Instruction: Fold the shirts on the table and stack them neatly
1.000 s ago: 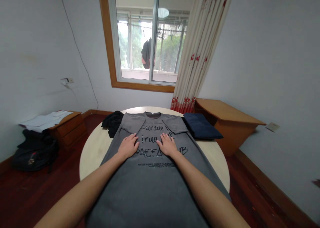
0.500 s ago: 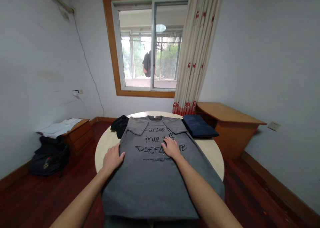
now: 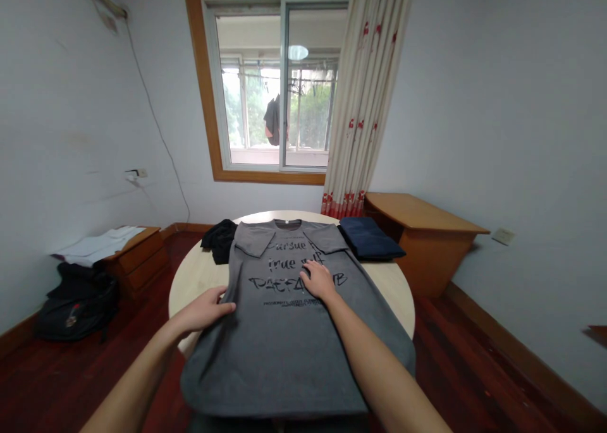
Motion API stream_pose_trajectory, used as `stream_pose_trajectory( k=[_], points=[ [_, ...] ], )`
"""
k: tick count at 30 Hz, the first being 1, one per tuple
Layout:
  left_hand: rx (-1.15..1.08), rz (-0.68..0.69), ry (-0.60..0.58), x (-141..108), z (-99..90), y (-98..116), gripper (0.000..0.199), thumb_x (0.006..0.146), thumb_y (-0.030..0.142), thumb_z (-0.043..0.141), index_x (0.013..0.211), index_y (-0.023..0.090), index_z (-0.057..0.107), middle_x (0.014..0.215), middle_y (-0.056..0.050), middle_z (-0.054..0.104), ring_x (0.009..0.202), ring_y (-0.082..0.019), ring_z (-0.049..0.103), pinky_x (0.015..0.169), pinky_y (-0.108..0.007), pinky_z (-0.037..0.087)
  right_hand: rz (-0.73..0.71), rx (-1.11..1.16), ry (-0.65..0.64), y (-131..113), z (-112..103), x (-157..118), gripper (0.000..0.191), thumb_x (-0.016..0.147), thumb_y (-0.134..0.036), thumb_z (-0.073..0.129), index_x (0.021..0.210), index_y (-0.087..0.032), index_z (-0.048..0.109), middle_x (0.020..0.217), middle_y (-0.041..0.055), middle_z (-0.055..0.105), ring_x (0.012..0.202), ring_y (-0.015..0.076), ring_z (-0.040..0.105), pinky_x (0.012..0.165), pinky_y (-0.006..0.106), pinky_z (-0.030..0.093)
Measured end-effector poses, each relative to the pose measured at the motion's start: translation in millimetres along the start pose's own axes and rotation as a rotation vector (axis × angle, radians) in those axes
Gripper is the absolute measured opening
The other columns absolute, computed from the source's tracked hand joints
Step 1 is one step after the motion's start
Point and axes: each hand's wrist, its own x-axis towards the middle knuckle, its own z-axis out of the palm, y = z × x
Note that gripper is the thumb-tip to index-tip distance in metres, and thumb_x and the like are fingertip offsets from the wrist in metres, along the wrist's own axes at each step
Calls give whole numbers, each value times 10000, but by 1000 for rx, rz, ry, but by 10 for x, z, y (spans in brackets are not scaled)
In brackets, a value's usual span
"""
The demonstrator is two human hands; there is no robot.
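Note:
A grey T-shirt [image 3: 279, 344] with black lettering lies spread on a round table, its collar at the far end and both sleeves folded inward over the chest. Its lower part hangs over the near edge. My left hand [image 3: 205, 308] holds the shirt's left side edge, thumb on top and fingertips partly hidden by the cloth, which bulges up a little there. My right hand [image 3: 318, 281] rests on the printed chest, fingers stretched and slightly spread.
The pale round table [image 3: 190, 281] also carries black crumpled cloth [image 3: 222, 238] at left and a folded navy garment [image 3: 372, 238] at right. A wooden desk [image 3: 427, 218] stands beyond it. To the left are a small drawer cabinet [image 3: 142, 259] with papers and a black bag [image 3: 76, 306].
My left hand has turned sideways and taken hold of the shirt's left edge, raising it slightly. My right hand keeps its place on the print. The view has shifted a little right.

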Motion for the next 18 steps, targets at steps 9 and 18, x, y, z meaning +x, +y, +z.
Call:
stream_pose_trajectory(
  k=[9,18],
  points=[
    [270,-114,-412,210,1035,518,849,799,181,563,1547,28,191,614,12,624,461,-160,584,453,-232,455,1,22,-4,21,11,3,420,938,-369,503,1278,-167,646,1442,103,543,1369,244,453,1149,418,304],
    [118,-163,-890,492,916,325,946,813,333,736,1560,121,196,765,-28,689,527,-131,624,496,-216,465,-8,62,-7,-24,-64,-25,386,927,-330,537,1252,-163,661,1423,115,560,1349,246,470,1144,408,301]
  ],
)
